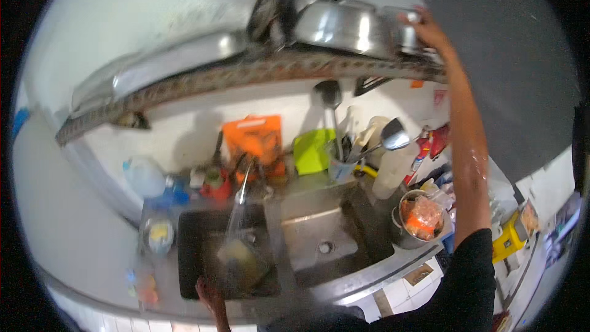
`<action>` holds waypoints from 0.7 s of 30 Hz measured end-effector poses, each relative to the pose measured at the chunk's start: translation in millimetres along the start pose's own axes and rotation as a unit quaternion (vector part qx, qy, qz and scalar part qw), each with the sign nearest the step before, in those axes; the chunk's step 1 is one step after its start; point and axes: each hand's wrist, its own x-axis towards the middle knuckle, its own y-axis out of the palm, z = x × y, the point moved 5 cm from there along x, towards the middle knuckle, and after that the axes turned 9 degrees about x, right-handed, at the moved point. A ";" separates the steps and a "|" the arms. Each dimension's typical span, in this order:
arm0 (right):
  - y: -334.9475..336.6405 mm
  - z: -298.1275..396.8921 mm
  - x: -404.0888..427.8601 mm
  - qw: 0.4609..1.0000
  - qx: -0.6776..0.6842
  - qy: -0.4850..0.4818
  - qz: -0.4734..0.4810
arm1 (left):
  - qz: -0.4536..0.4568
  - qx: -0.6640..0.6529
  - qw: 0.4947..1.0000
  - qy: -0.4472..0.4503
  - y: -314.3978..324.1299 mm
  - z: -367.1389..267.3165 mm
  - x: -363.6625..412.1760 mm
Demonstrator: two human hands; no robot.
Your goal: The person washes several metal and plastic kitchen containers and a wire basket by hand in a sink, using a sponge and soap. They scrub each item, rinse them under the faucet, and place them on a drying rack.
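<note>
My right hand [428,32] is raised to the right end of a metal shelf [286,68], its fingers against a small shiny metal pot [403,32]. Beside that pot stands a larger metal pot [343,27]. My left hand [209,293] is low, at the front edge of the left sink basin [193,249]; it is blurred, and whether it holds anything cannot be told. Water runs from the faucet [246,177] onto a blurred pale yellowish item [239,258] in that basin.
Right of the left basin is a second basin [318,244]. A pot with bagged food [421,216] stands on the right counter. Behind the sinks are an orange cutting board [253,136], a green board [313,150] and a utensil cup [342,168]. A bowl [159,235] sits at left.
</note>
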 end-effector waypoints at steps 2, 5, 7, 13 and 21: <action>-94.2 -77.5 9.3 0.980 -0.149 0.118 0.065 | 0.153 0.006 0.985 -0.076 36.4 -6.9 8.3; -47.7 -59.0 -112.4 0.974 0.158 0.123 -0.102 | 0.127 -0.018 0.987 -0.100 -12.8 8.7 -8.9; -42.5 26.6 -215.4 0.934 -0.218 -0.190 -0.208 | 0.125 0.025 0.977 -0.173 -27.4 19.0 -12.5; 360.5 111.8 -506.5 0.803 0.440 0.188 0.356 | 0.016 0.092 0.960 -0.263 -86.1 24.8 -15.6; 697.9 58.1 -859.1 0.703 0.122 0.054 0.698 | 0.167 0.134 0.921 -0.324 -154.6 -17.7 8.7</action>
